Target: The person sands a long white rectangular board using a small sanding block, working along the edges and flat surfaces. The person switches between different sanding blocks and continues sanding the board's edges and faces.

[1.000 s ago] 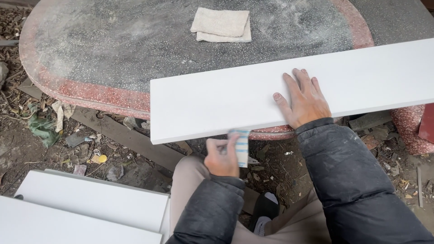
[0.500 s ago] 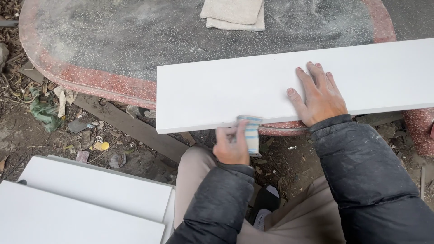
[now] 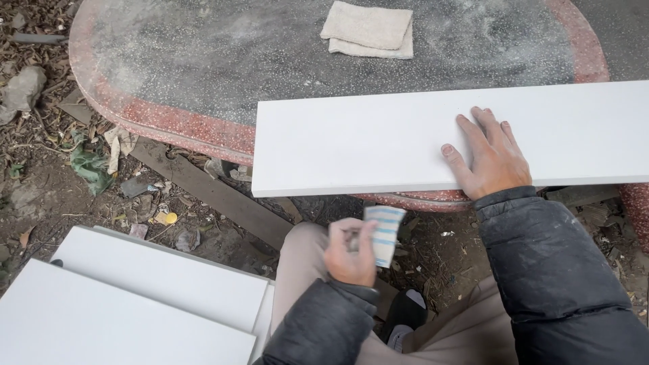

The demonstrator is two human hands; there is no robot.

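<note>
At the far left we see a stack of white panels (image 3: 135, 304) lying on the ground, well apart from our hands. Next comes our left hand (image 3: 350, 251), held over our knee; its fingers (image 3: 365, 236) are curled and pinch a small folded pad with blue stripes (image 3: 385, 233), which stands almost upright. The white board (image 3: 378, 142) lies above this pad, that is, farther from our body, and its near long edge is close to the pad but they do not touch. The long axis of the board goes from left to right, across the front of the dusty round worktop (image 3: 223, 61), and its near edge hangs over the red rim. More to the right, our right hand (image 3: 490, 159) rests flat on the board, its fingers a little spread and pressing down. So the right hand is on the board, and the left one is near its edge. A folded cloth (image 3: 368, 28) lies far back on the worktop.
</note>
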